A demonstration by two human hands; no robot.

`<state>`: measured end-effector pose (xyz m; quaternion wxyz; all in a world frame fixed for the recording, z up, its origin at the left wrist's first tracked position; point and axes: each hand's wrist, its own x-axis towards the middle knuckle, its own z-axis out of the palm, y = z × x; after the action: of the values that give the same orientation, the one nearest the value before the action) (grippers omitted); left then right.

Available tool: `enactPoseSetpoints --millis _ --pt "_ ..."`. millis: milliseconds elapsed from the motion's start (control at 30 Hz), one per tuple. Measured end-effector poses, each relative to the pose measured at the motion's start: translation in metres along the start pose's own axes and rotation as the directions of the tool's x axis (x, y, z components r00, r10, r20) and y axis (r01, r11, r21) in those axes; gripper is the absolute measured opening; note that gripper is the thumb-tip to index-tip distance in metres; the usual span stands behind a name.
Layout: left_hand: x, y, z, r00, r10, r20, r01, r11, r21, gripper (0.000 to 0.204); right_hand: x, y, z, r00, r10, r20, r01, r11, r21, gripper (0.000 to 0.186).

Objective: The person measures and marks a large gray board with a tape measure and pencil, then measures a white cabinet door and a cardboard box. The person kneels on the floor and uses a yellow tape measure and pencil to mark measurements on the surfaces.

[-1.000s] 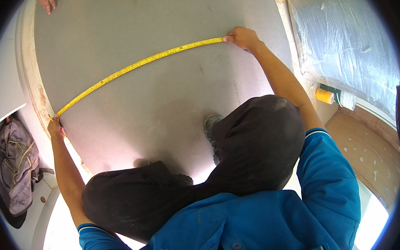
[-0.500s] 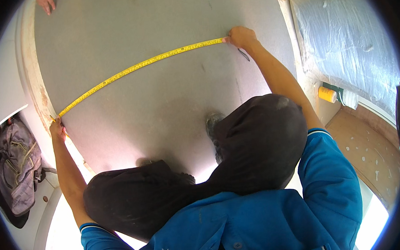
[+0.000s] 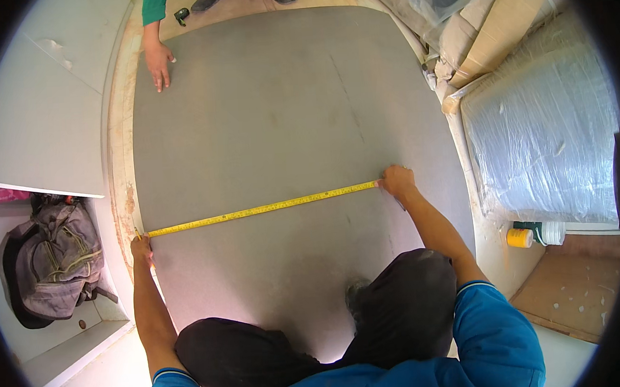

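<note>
A yellow measuring tape point(image 3: 262, 210) is stretched across a large grey board point(image 3: 278, 111) lying on the floor. My left hand point(image 3: 142, 250) pins the tape's end at the board's left edge. My right hand point(image 3: 396, 182) presses the other part of the tape down near the board's right side, with a thin dark pencil-like stick under its fingers. My knees in dark trousers rest on the near part of the board.
Another person's hand point(image 3: 157, 61) in a green sleeve rests on the board's far left corner, shoes behind it. A grey backpack point(image 3: 54, 259) lies at left. Plastic-wrapped panels point(image 3: 545, 132) stand at right, with a small yellow-capped container point(image 3: 519, 238) beside them.
The view has tilted up, so the far edge of the board and the other person's hand show. Both my hands still hold the tape stretched across the board.
</note>
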<state>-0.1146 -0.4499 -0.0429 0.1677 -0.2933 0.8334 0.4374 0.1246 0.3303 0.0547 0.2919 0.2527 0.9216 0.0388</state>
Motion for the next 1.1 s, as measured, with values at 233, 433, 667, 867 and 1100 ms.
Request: enactPoseSetpoints --millis 233,433,667,867,1100 --pt "0.015 -0.015 -0.012 0.999 0.017 0.049 -0.016 1.000 -0.011 0.022 0.000 -0.004 0.002 0.999 0.023 -0.024 -0.023 1.000 0.021 0.045" --pt "0.004 -0.005 0.007 1.000 0.025 0.010 -0.025 1.000 -0.008 0.018 -0.003 0.002 0.010 0.997 0.054 -0.052 -0.056 0.998 -0.027 0.045" --pt "-0.001 -0.003 0.014 0.999 0.037 0.010 -0.036 0.996 -0.079 0.016 -0.001 0.003 0.010 0.999 0.040 -0.033 -0.041 0.999 -0.009 0.046" --pt "-0.005 0.003 -0.007 1.000 -0.003 0.027 0.007 0.989 -0.151 0.016 0.008 0.003 0.008 1.000 0.000 -0.009 0.000 1.000 0.007 0.048" --pt "-0.005 0.007 -0.011 0.996 -0.051 0.076 0.060 0.991 -0.122 0.015 0.005 -0.001 0.002 1.000 0.003 -0.010 -0.003 1.000 -0.015 0.050"
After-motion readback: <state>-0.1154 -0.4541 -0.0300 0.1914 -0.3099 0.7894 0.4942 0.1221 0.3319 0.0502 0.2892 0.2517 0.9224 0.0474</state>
